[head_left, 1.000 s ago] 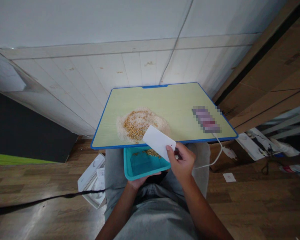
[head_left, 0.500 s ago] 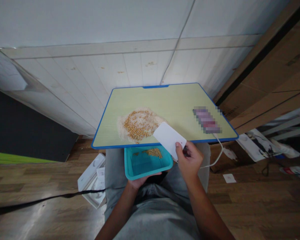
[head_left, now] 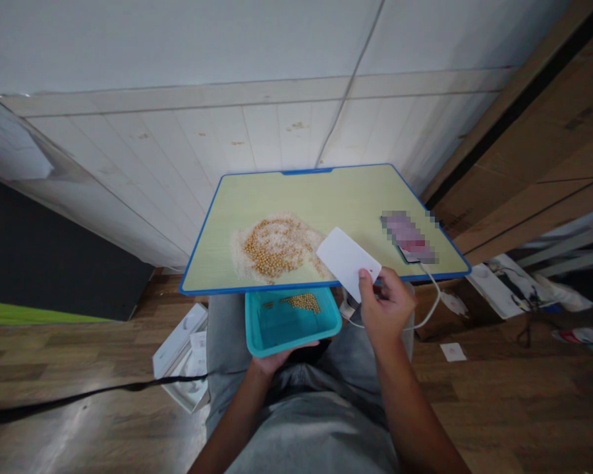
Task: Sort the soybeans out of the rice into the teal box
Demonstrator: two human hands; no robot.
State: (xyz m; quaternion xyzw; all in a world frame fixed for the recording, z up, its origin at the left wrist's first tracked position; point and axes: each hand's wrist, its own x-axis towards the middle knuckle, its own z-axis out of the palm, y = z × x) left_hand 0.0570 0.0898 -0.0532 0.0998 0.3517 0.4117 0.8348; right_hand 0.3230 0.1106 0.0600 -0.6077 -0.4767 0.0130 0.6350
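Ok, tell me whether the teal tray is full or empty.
Neither: the teal tray holds a little. A small patch of yellow beans lies toward its far side, while most of its visible floor shows bare.

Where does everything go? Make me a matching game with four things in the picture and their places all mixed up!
Things:
1. White card
2. Pile of rice and yellow beans
3. Square paper
4. Teal tub

Places:
A. On the brown floor
B. Held from below by the left hand
C. On the tabletop
D. In the right hand

Pairs: 1-D, 2-C, 3-A, 4-B
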